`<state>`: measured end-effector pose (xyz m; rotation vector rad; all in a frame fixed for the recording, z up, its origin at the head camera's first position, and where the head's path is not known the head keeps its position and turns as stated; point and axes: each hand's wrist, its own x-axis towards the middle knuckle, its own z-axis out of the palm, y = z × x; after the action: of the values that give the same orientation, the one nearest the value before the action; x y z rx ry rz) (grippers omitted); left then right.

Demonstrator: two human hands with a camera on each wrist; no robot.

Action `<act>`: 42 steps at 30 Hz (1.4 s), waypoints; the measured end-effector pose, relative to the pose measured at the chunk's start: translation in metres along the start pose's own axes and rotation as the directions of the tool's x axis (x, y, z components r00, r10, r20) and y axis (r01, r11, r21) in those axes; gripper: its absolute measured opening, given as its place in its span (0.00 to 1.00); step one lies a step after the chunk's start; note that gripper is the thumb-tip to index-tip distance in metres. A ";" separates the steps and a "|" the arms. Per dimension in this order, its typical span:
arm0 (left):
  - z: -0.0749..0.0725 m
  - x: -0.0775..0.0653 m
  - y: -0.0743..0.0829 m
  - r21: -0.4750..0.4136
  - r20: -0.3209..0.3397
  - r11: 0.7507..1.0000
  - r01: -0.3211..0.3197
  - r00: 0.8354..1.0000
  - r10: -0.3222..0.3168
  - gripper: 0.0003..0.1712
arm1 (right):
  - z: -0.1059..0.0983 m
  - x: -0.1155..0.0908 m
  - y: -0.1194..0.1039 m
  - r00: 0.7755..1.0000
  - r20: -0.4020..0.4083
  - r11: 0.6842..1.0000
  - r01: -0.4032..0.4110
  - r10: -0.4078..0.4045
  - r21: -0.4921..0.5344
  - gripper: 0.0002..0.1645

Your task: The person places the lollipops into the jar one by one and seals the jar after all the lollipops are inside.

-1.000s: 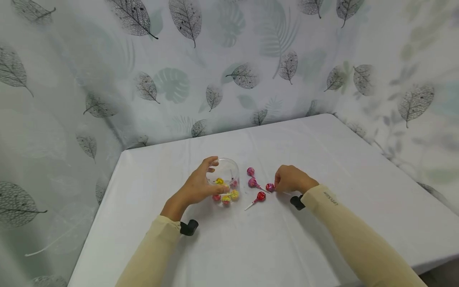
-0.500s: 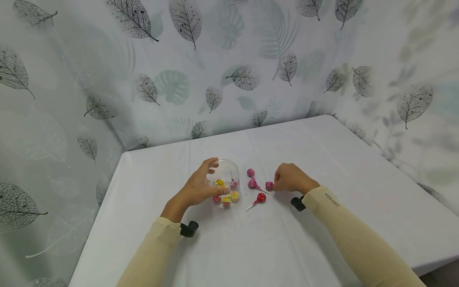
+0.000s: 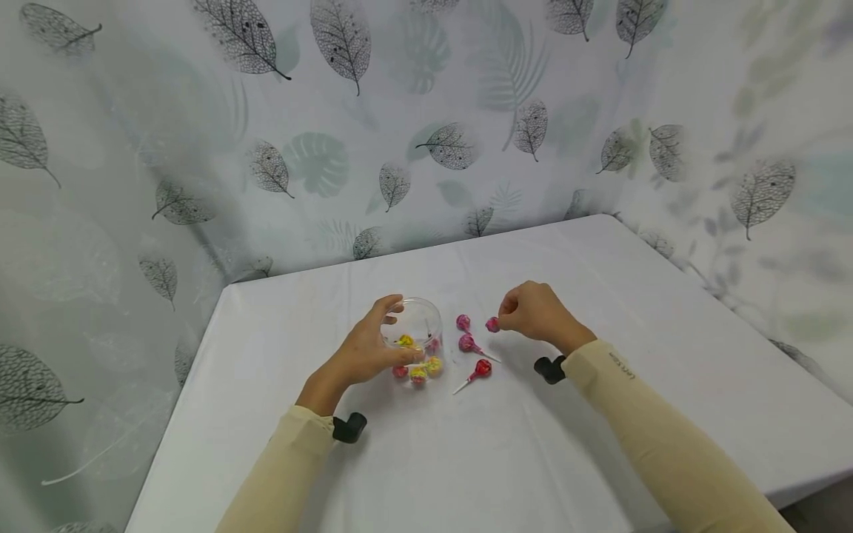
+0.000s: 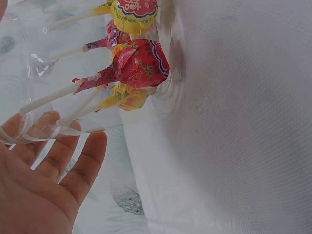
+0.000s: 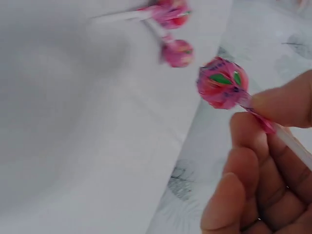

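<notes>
Okay, from where I'm standing: left hand point(image 3: 363, 349) has a wide, curved grip around a clear jar point(image 3: 418, 318), thumb on the near side, fingers on the far side. Jar sits on the white tabletop point(image 3: 400, 474), mouth up. Inside, several wrapped lollipops, heads at the bottom, sticks toward the mouth; a red lollipop point(image 4: 141, 63) and a yellow lollipop point(image 4: 134, 17) show best. Right hand point(image 3: 536, 314), narrow grip: thumb and finger pinch a pink lollipop point(image 5: 222, 84) just below its head, lifted off the cloth, right of the jar and apart from it. Between the hands lie a far pink lollipop point(image 3: 463, 322), a near pink lollipop point(image 3: 466, 343) just beside it, can't tell if touching, and a loose red lollipop point(image 3: 483, 368), closest to the person. Both arms wear cream sleeves point(image 3: 280, 466). Leaf-print curtain point(image 3: 393, 111) behind.
</notes>
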<state>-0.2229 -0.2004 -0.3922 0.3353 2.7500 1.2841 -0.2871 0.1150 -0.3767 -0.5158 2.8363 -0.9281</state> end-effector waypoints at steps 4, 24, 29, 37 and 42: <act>-0.001 0.000 -0.001 -0.003 0.000 1.000 -0.001 1.000 0.001 0.62 | -0.005 -0.001 -0.017 0.993 -0.112 0.994 0.048 -0.037 0.094 0.05; 0.001 0.002 -0.001 -0.002 0.004 1.000 0.021 1.000 -0.021 0.61 | 0.014 -0.002 -0.090 0.974 -0.107 0.921 0.225 -0.201 0.319 0.04; 0.002 0.002 -0.002 0.004 0.000 1.000 0.026 1.000 -0.026 0.61 | 0.019 -0.003 -0.092 0.972 -0.086 0.932 0.233 -0.217 0.278 0.04; 0.002 -0.001 0.000 0.003 -0.009 1.000 0.030 1.000 -0.030 0.59 | 0.022 -0.003 -0.094 0.972 -0.052 0.928 0.235 -0.230 0.288 0.04; 0.001 -0.001 0.001 0.004 -0.008 1.000 0.021 1.000 -0.021 0.60 | 0.022 -0.004 -0.092 0.968 -0.033 0.925 0.249 -0.250 0.286 0.05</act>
<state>-0.2215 -0.1993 -0.3921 0.3006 2.7554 1.2784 -0.2530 0.0351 -0.3404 -0.8499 2.6031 -1.3550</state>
